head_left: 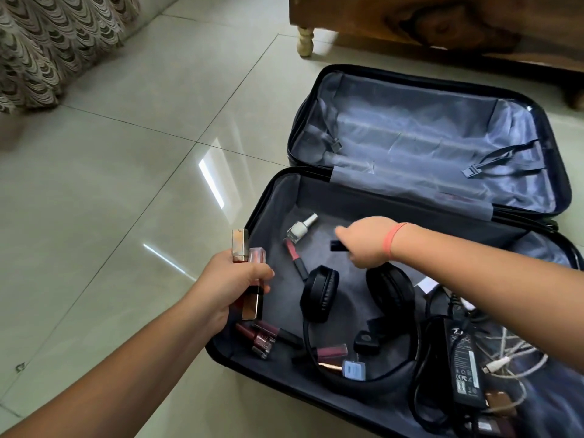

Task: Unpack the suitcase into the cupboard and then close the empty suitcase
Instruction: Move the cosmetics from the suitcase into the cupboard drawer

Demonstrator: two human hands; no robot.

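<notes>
A black suitcase (562, 172) lies open on the floor, its far half bare. My left hand (230, 286) grips several lipstick tubes (249, 279) at the near half's left edge. My right hand (366, 241) hovers over the near half and pinches a small black item (338, 245). Below it lie black headphones (319, 294), a white nail polish bottle (300, 227), a red lipstick (295, 259), more lip gloss tubes (262, 338), a black power adapter (464, 358) and tangled cables (518, 352).
A wooden cabinet (442, 23) on a turned pale leg (305, 42) stands just behind the suitcase. A patterned fabric (53, 42) hangs at the top left. Glossy floor tiles (126, 184) stretch to the left of the case.
</notes>
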